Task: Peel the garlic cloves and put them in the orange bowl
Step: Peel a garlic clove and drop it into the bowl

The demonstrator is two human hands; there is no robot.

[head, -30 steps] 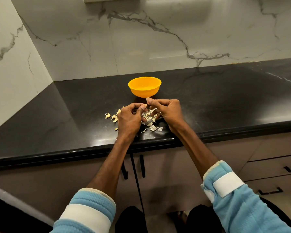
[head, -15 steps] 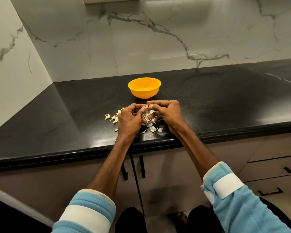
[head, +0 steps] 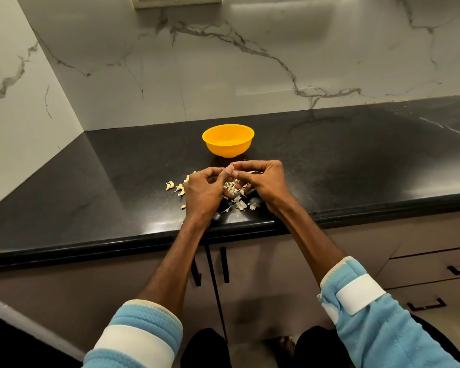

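The left hand (head: 203,191) and right hand (head: 263,181) still pinch one garlic clove (head: 233,168) near the orange bowl (head: 228,150), so peeling seems unfinished.

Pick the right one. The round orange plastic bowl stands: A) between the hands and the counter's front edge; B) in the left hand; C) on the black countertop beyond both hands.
C: the round orange plastic bowl stands upright on the black stone countertop, beyond the left hand and right hand, which pinch a garlic clove.
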